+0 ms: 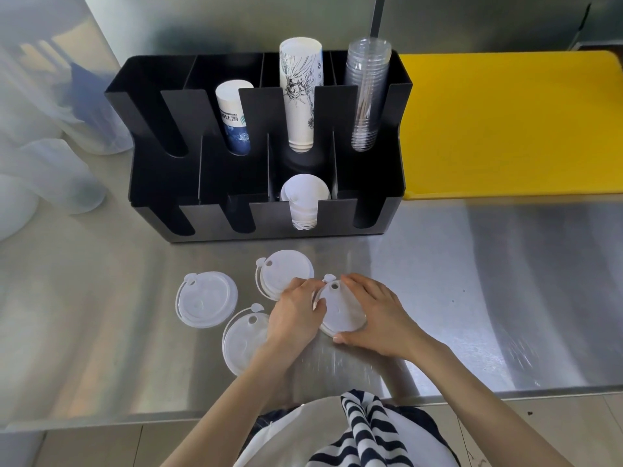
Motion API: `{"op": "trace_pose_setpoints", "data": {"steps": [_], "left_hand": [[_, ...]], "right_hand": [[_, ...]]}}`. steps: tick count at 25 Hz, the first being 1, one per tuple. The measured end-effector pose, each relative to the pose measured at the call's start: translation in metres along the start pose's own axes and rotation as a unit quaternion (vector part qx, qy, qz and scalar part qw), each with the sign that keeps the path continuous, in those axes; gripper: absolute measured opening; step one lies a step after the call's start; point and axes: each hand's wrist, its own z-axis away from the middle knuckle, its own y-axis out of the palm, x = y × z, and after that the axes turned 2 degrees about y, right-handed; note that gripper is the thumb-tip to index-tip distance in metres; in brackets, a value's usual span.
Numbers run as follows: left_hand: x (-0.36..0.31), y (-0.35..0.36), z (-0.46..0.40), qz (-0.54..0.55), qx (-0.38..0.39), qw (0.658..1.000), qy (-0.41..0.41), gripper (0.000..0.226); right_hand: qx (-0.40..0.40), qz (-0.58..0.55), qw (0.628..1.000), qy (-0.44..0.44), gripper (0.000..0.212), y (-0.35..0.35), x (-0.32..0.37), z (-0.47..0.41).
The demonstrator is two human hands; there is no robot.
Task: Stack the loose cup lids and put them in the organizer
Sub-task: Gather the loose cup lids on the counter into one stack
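Note:
Several translucent white cup lids lie on the steel counter in front of the black organizer [168,170]. My left hand [296,315] and my right hand [374,318] both grip one lid [340,308] from either side, its sip hole facing away from me. Loose lids lie at the far left [206,299], near my left wrist [242,342] and just behind my left hand [286,273]. A stack of lids [305,200] stands in a front slot of the organizer.
The organizer's back slots hold two paper cup stacks [300,96] and clear plastic cups [367,92]. A yellow board [512,123] lies to its right. Translucent jugs [50,170] stand at the left. The counter's front edge runs just before my body.

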Motion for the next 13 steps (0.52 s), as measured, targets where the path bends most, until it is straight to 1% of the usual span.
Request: {"op": "trace_pose_setpoints", "data": {"steps": [2,5,7,9,11,13], "left_hand": [[0.002,-0.007,0.000,0.004,-0.023,1.000,-0.009,0.029],[0.008,-0.020,-0.003,0.016,-0.068,0.997,-0.025,0.029],[0.017,-0.030,-0.006,0.029,-0.100,0.994,-0.042,0.031],[0.026,-0.037,-0.008,0.037,-0.118,0.990,-0.064,0.037],[0.034,-0.041,-0.012,0.025,-0.113,0.989,-0.087,0.043],[0.040,-0.042,-0.017,0.006,-0.087,0.990,-0.112,0.046]], "right_hand": [[-0.002,-0.007,1.000,-0.005,0.085,-0.005,0.005,-0.003],[-0.025,-0.031,0.999,-0.021,0.068,-0.011,0.018,-0.015],[-0.034,-0.057,0.997,-0.029,0.059,-0.014,0.029,-0.027],[-0.028,-0.056,0.998,-0.028,0.054,-0.016,0.039,-0.039],[-0.015,-0.037,0.999,-0.014,0.053,-0.016,0.046,-0.052],[0.000,-0.026,1.000,0.006,0.052,-0.015,0.053,-0.063]]}}
